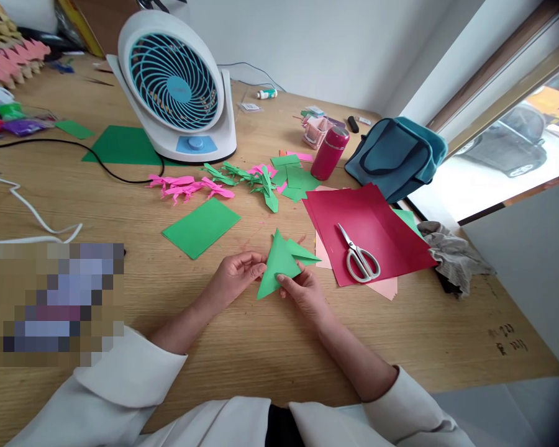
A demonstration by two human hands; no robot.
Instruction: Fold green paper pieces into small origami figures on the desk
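Folded green paper [277,266] between the two grips, held just above the bench [254,354].
Paper: matt green, creased flat into a broad triangular face, one tip pointing away, one toward the lower left; a narrower folded point juts out right. Right grip [306,295]: closed on the paper's lower right edge, thumb flat on top, fingers beneath. Left grip [235,276]: thumb and forefinger nearly together at the left edge, touching; cannot tell whether they pinch it. Near, beyond the left grip: green rectangular sheet [201,228]. Right of the right grip: scissors [355,249] on red sheets [395,239]. Farther beyond both grips: pink folded figures [186,185], green folded figures [266,189], then a white fan [179,87].
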